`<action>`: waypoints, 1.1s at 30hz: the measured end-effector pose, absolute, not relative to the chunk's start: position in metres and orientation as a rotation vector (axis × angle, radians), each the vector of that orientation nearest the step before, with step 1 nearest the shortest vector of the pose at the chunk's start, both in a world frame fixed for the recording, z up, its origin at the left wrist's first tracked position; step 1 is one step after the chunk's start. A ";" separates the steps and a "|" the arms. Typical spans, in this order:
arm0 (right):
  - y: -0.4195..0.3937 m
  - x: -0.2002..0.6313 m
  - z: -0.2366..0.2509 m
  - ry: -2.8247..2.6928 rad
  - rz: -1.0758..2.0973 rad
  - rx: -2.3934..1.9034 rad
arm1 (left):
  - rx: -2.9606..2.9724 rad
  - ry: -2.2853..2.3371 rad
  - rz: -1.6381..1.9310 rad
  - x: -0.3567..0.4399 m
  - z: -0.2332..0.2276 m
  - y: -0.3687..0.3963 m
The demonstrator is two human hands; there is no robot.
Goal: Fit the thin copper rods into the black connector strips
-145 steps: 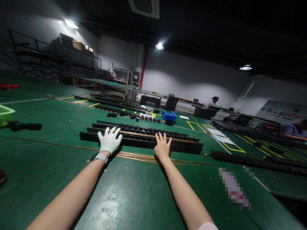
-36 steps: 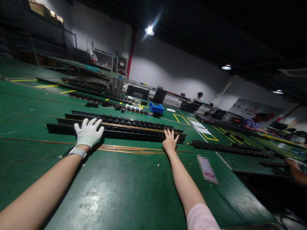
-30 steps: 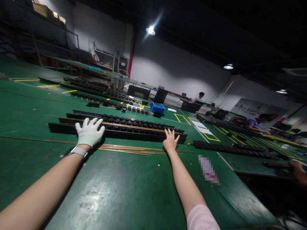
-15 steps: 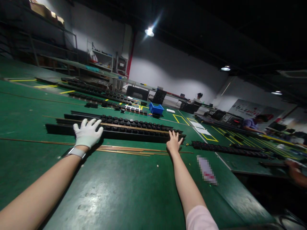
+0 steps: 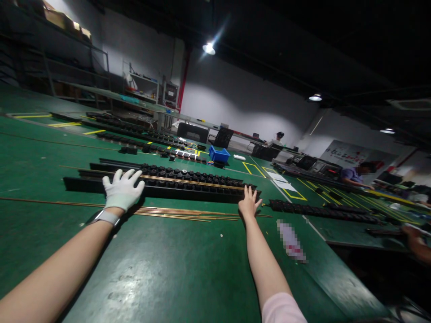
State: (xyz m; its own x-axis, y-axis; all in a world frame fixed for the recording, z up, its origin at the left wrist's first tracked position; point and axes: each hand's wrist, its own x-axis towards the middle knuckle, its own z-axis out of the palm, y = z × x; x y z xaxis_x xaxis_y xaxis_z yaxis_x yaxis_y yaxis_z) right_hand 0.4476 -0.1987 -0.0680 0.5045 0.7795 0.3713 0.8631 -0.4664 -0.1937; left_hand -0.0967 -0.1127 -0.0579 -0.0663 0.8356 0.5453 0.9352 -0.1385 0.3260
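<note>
On the green table (image 5: 175, 273), a long black rail (image 5: 188, 193) lies lengthwise, its left end toward the table's left side, its right end toward the right edge, slanting downward to the right in view. The gloved left hand (image 5: 123, 192) rests over its left part, fingers spread apart; the bare right hand (image 5: 249, 204), fingers also apart, reaches its right end. Whether either presses down, I cannot tell. Thin rods (image 5: 175, 211) lie roughly parallel, on the near side.
</note>
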 end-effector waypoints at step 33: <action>-0.178 0.429 -0.037 -2.348 -0.388 -1.854 | -2.537 -1.319 -0.285 -0.040 -0.020 -0.098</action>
